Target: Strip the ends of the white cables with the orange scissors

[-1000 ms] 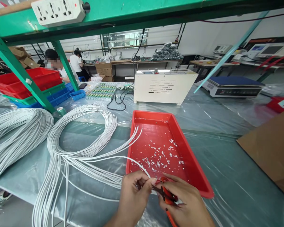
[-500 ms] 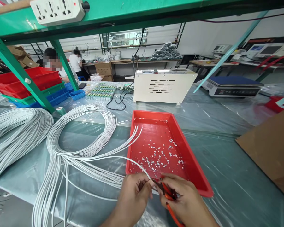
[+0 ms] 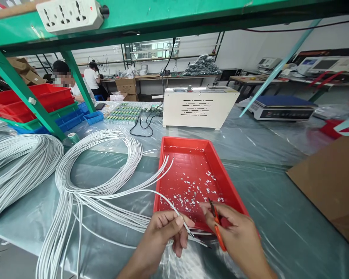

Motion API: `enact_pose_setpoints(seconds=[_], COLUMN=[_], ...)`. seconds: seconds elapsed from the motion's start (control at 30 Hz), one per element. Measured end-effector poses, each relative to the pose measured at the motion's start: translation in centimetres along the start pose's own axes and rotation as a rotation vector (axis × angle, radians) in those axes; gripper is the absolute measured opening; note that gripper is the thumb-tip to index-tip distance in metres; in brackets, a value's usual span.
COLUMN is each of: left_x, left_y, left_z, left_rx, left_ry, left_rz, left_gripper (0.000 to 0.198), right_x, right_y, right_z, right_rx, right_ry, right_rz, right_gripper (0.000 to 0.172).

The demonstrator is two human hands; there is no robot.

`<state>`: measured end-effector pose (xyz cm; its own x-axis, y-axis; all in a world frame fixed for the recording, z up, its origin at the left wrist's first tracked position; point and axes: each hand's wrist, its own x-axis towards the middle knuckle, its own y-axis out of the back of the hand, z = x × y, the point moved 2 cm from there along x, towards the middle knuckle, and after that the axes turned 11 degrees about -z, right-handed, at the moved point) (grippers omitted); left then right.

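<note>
My left hand (image 3: 165, 232) pinches a white cable (image 3: 174, 209) between thumb and forefinger, close to its dark-tipped end. A pair of orange-handled scissors (image 3: 217, 228) sits in my right hand (image 3: 235, 232), dark blades pointing up and away from the cable. Both hands are over the near edge of a red tray (image 3: 229, 182), whose floor is strewn with small white and silvery scraps (image 3: 192, 193). The held cable runs left to a big coil of white cables (image 3: 66, 174). More cable ends lie under and beside my left hand.
Another cable bundle (image 3: 23, 166) lies at far left, near stacked red bins (image 3: 31, 100). Behind the tray stand a cream-coloured machine (image 3: 197, 108) and a scale (image 3: 282, 106). A cardboard piece (image 3: 328, 186) is at right, a green beam (image 3: 174, 23) overhead. Two people sit in the background.
The scissors have come away from the cable end, with my right hand shifting right and up. My left hand still pinches the cable, its end now showing past the fingers.
</note>
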<state>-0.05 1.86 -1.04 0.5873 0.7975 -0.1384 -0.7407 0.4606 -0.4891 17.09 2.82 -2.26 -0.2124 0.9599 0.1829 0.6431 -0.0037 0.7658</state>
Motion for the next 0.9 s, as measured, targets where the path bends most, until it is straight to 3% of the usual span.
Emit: enact_pose_setpoints(seconds=[0.03, 0.07, 0.13, 0.23, 0.33, 0.4, 0.5, 0.7, 0.9], left_x=[0.0, 0.1, 0.1, 0.2, 0.3, 0.4, 0.6, 0.9, 0.9], left_y=[0.0, 0.0, 0.0, -0.1, 0.0, -0.1, -0.3, -0.8, -1.0], left_z=[-0.1, -0.2, -0.2, -0.2, -0.3, -0.6, -1.1, -1.6, -1.8], left_rx=[-0.019, -0.034, -0.055, -0.088, -0.170, -0.251, -0.362, -0.428, -0.416], left_ry=[-0.002, -0.002, 0.000, 0.001, 0.006, 0.010, 0.007, 0.005, 0.005], left_rz=[-0.002, -0.002, -0.001, 0.017, 0.068, 0.097, 0.141, 0.191, 0.189], left_gripper=[0.029, 0.029, 0.028, 0.028, 0.026, 0.023, 0.022, 0.024, 0.024], right_x=[0.2, 0.4, 0.7, 0.9, 0.5, 0.1, -0.5, -0.8, -1.5], right_y=[0.4, 0.7, 1.1, 1.5, 1.3, 1.0, 0.5, -0.8, -1.5], right_z=[0.4, 0.8, 1.7, 2.4, 1.7, 0.4, -1.8, -3.6, -3.1], right_rx=[-0.231, -0.447, -0.582, -0.608, -0.370, -0.099, 0.118, 0.476, 0.479], right_ry=[-0.002, -0.037, -0.085, -0.131, -0.005, 0.150, 0.264, 0.151, 0.104], right_rz=[0.098, 0.116, 0.126, 0.130, 0.127, 0.095, 0.065, 0.030, 0.052], right_gripper=[0.017, 0.016, 0.015, 0.015, 0.016, 0.016, 0.012, 0.009, 0.010])
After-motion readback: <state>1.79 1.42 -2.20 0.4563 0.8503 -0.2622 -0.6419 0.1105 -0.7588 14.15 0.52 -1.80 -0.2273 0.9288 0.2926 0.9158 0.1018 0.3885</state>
